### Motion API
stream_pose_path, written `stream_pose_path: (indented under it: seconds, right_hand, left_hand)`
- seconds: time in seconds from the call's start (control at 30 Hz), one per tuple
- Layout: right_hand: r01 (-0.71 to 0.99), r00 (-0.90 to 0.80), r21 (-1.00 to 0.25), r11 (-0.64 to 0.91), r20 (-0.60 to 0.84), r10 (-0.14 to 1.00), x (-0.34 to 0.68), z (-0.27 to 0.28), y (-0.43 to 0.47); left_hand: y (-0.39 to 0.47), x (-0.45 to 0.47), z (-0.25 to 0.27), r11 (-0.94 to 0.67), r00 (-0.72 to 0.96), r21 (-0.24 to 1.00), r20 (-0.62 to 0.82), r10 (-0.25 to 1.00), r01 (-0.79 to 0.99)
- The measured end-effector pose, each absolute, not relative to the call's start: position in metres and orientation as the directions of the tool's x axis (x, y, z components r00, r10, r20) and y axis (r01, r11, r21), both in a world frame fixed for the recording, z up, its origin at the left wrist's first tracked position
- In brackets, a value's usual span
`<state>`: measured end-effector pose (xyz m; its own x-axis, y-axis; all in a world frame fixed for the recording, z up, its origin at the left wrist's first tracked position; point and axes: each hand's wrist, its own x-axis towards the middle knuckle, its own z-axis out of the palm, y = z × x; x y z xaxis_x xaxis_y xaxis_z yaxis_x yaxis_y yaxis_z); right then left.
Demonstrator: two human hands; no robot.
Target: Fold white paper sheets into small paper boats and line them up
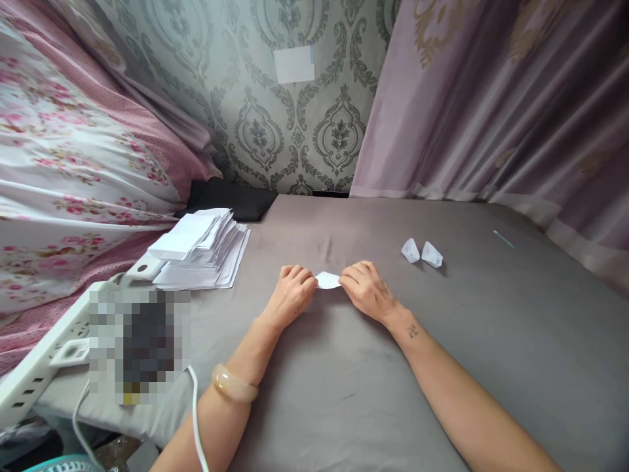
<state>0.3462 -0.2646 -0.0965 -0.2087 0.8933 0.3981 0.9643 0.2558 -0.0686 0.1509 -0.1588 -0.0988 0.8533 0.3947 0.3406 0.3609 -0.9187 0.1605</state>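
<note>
A small white piece of folded paper point(328, 281) stretches between my two hands, just above the grey cloth surface point(354, 393). My left hand point(293, 295) pinches its left end, while my right hand point(366, 288) pinches the right end. The fingertips cover both ends, so only the paper's middle shows. Off to the right lie two small folded paper shapes, one point(411, 251) close beside the other point(432, 255). Left of my hands sits a thick stack of white paper point(199, 252).
A white power strip point(29, 367) runs along the left edge, with a white cable point(195, 413) passing by my left forearm. Behind the stack is a black folded cloth point(236, 198). A thin stick point(504, 238) lies far right. Curtains point(491, 98) hang at both sides.
</note>
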Motion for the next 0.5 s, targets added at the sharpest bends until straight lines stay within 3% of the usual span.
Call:
stream_pose_path:
  seconds: [0.1, 0.3, 0.4, 0.5]
  right_hand:
    - [0.954, -0.175, -0.172, 0.244, 0.339, 0.924, 0.345, -0.103, -0.267]
    - [0.820, 0.162, -0.572, 0.007, 0.245, 0.956, 0.349, -0.114, -0.261]
    - [0.744, 0.277, -0.660, -0.109, 0.155, 0.948, 0.350, -0.116, -0.256]
    - [0.710, 0.321, -0.687, -0.156, 0.119, 0.939, 0.349, -0.116, -0.253]
  left_hand:
    - [-0.159, 0.150, -0.104, -0.900, 0.868, 0.243, 0.265, 0.420, 0.361]
    - [-0.154, 0.151, -0.112, -0.594, 0.673, 0.585, 0.109, 0.731, 0.551]
    - [-0.154, 0.153, -0.111, -0.481, 0.601, 0.640, 0.037, 0.798, 0.599]
    - [-0.155, 0.154, -0.110, -0.468, 0.583, 0.629, 0.029, 0.812, 0.620]
